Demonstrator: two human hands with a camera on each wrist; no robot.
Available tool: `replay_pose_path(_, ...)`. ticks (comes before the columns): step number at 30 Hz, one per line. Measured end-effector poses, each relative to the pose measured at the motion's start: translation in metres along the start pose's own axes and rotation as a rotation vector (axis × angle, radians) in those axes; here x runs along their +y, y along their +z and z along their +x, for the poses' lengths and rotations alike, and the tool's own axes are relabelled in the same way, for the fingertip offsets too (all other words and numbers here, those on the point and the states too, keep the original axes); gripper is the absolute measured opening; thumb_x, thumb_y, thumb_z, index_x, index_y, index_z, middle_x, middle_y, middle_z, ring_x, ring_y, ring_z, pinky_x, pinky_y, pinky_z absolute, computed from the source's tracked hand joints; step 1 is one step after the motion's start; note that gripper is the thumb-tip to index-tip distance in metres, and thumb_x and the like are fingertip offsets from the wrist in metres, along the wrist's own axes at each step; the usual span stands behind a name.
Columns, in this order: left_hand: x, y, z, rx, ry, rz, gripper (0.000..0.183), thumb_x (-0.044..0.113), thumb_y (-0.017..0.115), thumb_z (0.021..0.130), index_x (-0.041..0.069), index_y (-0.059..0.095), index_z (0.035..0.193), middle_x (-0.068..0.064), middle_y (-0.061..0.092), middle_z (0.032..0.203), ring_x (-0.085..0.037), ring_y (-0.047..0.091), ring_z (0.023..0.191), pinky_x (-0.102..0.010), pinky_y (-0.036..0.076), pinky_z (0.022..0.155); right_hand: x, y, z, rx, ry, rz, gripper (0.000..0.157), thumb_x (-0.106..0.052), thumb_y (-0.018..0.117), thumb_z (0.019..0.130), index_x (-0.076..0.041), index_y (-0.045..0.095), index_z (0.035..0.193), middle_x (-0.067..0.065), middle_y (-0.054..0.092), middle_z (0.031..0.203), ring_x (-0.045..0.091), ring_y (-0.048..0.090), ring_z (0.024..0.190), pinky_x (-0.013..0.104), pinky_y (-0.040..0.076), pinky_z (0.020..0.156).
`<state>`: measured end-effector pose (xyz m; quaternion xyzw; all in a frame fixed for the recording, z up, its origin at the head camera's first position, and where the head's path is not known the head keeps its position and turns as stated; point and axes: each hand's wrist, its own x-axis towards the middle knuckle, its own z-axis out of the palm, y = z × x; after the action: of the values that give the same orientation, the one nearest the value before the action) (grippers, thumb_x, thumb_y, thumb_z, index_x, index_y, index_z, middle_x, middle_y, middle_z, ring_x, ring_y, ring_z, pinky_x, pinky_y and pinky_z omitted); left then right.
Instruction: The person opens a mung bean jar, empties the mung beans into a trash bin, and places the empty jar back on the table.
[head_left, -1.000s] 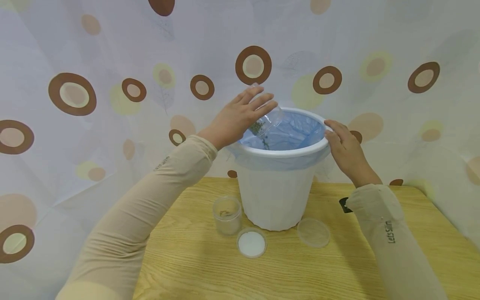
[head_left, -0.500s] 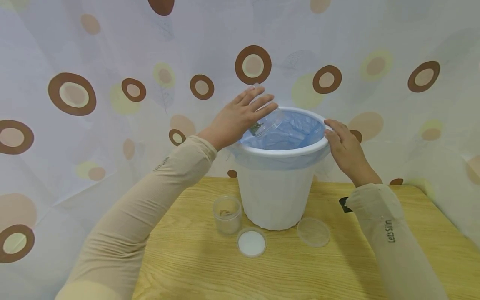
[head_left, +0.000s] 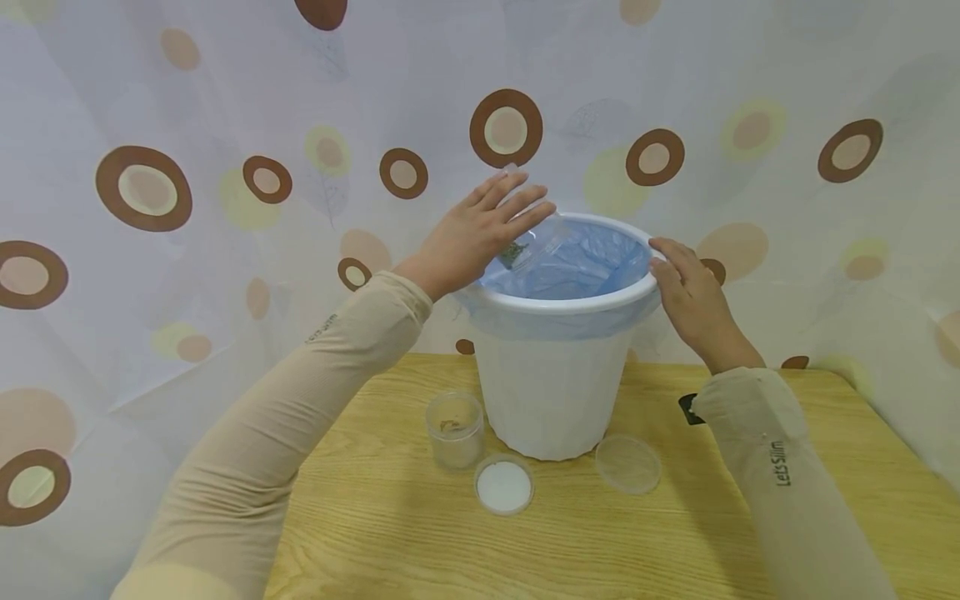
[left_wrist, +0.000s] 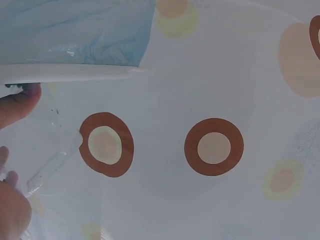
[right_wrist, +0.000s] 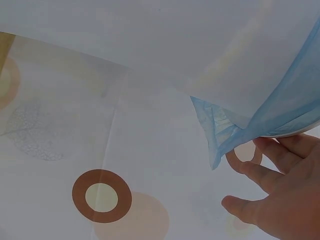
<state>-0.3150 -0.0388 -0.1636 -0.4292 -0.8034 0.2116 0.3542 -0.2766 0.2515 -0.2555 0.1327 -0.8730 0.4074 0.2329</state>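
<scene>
My left hand (head_left: 472, 237) grips a clear plastic jar (head_left: 542, 242), tipped on its side over the mouth of a white trash can (head_left: 551, 383). Small green leafy bits (head_left: 512, 254) lie inside the jar. In the left wrist view, part of the clear jar (left_wrist: 47, 172) shows between fingers and thumb. A blue bag (head_left: 592, 262) lines the can and folds out over its rim. On the can's right side, my right hand (head_left: 693, 304) rests its fingertips against the rim. The right wrist view shows those fingers (right_wrist: 280, 157) extended at the rim, the thumb apart.
In front of the can stand another clear jar (head_left: 455, 433) with brownish bits in it and a round dish (head_left: 503, 487) of white stuff. A clear lid (head_left: 627, 464) lies to the right on the wooden table (head_left: 420, 550). A patterned sheet (head_left: 592, 67) hangs behind.
A green clump that was dropping from the jar's mouth a second ago is out of sight now. Fewer green bits show in the jar. Both hands stay nearly in place.
</scene>
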Motion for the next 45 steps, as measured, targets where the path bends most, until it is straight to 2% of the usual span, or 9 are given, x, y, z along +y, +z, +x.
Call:
replay_pose_path(4,-0.0013,0.0005,0.0023,0.124,-0.076,0.049,0.067,-0.014,0.039,0.088,0.012,0.032,0.149,-0.008,0.032,0.153,-0.029,0.023,0.142,-0.035,0.005,0.118,0.0003,-0.0004,0.0005,0.004,-0.001,0.001,0.055,-0.037,0.029,0.103,-0.005,0.033,0.149,0.017,0.026,0.155,0.044,0.026,0.138,0.067,0.025,0.104)
replay_pose_path(6,-0.0010,-0.0007,0.0028,0.103,-0.088,0.040,0.063,-0.011,0.041,0.090,0.011,0.033,0.149,-0.008,0.033,0.152,-0.029,0.025,0.141,-0.036,0.008,0.118,0.0010,0.0000,0.0011,0.000,0.001,0.009,0.056,-0.037,0.029,0.103,-0.005,0.032,0.149,0.017,0.025,0.155,0.043,0.026,0.138,0.066,0.025,0.104)
replay_pose_path(11,0.0006,0.0001,0.0047,-0.039,-0.053,-0.025,0.060,-0.005,0.050,0.093,0.010,0.032,0.149,-0.010,0.034,0.152,-0.030,0.025,0.142,-0.037,0.011,0.118,0.0036,0.0010,0.0023,-0.005,0.008,0.020,0.056,-0.037,0.028,0.103,-0.006,0.031,0.149,0.017,0.025,0.156,0.043,0.025,0.139,0.067,0.023,0.105)
replay_pose_path(24,-0.0017,0.0019,0.0021,-0.036,-0.067,-0.030,0.059,-0.005,0.048,0.094,0.010,0.033,0.149,-0.009,0.034,0.152,-0.029,0.024,0.142,-0.036,0.010,0.118,0.0006,-0.0005,0.0018,-0.003,-0.002,0.009,0.056,-0.037,0.028,0.104,-0.005,0.031,0.149,0.019,0.024,0.155,0.045,0.021,0.140,0.066,0.007,0.110)
replay_pose_path(29,-0.0037,-0.0012,0.0032,0.068,-0.136,0.025,0.065,0.004,0.058,0.091,0.010,0.031,0.150,-0.009,0.032,0.153,-0.030,0.025,0.141,-0.037,0.012,0.117,0.0017,0.0010,0.0017,-0.013,0.005,0.016,0.056,-0.036,0.027,0.104,-0.006,0.029,0.150,0.019,0.022,0.156,0.044,0.017,0.141,0.063,-0.005,0.110)
replay_pose_path(33,-0.0046,-0.0011,0.0048,0.006,-0.127,0.005,0.069,0.009,0.064,0.090,0.009,0.030,0.150,-0.010,0.034,0.151,-0.030,0.025,0.141,-0.037,0.012,0.117,0.0029,0.0017,0.0020,-0.012,0.011,0.021,0.055,-0.037,0.027,0.104,-0.007,0.029,0.150,0.017,0.022,0.156,0.044,0.020,0.140,0.065,0.004,0.110)
replay_pose_path(36,-0.0040,0.0022,0.0040,-0.068,-0.087,-0.029,0.061,0.000,0.054,0.094,0.008,0.031,0.149,-0.010,0.036,0.150,-0.030,0.025,0.142,-0.036,0.009,0.118,0.0036,0.0021,0.0021,-0.016,0.014,0.026,0.056,-0.037,0.027,0.104,-0.007,0.029,0.150,0.017,0.022,0.156,0.044,0.020,0.141,0.065,0.004,0.110)
replay_pose_path(39,-0.0035,0.0041,0.0034,-0.048,-0.090,-0.033,0.058,-0.003,0.049,0.094,0.008,0.033,0.149,-0.010,0.038,0.149,-0.030,0.025,0.141,-0.035,0.009,0.118,0.0036,0.0016,0.0014,-0.018,0.017,0.018,0.056,-0.038,0.027,0.104,-0.007,0.029,0.151,0.018,0.022,0.156,0.044,0.019,0.141,0.064,0.000,0.110)
replay_pose_path(45,-0.0048,0.0032,0.0008,-0.010,-0.099,-0.020,0.061,0.000,0.056,0.091,0.008,0.034,0.147,-0.010,0.039,0.148,-0.030,0.026,0.141,-0.034,0.010,0.118,0.0029,0.0013,0.0021,-0.016,0.017,0.009,0.056,-0.038,0.027,0.104,-0.007,0.029,0.150,0.017,0.023,0.156,0.045,0.025,0.138,0.067,0.022,0.105)
